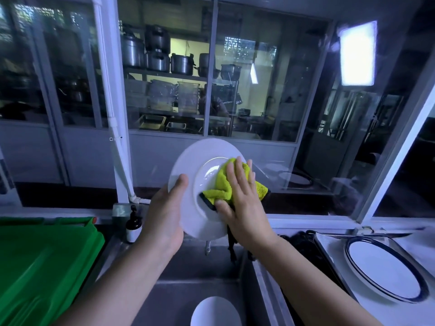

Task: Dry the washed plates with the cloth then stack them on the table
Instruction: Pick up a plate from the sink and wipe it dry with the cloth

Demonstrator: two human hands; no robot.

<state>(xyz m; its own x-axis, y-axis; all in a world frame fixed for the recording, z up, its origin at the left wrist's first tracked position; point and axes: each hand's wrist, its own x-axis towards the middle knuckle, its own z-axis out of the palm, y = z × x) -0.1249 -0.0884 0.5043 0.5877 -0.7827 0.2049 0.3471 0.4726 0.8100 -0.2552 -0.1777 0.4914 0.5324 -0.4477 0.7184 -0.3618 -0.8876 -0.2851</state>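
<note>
Head view: your left hand (164,217) grips the white plate (188,158) by its left rim, thumb on the face, holding it nearly upright above the sink (179,285). Your right hand (244,208) lies flat, fingers (240,170) straight, pressing the yellow cloth (221,182) against the plate's centre. Another plate (215,311) lies low in the sink. Blue-rimmed plates (386,264) sit stacked on the desk (414,243) to your right. A green bin (42,267) stands to your left, with a dark bottle (133,225) just beside it.

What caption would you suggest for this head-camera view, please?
The left hand holds a white plate above the sink while the right hand presses a yellow cloth against it.
</note>
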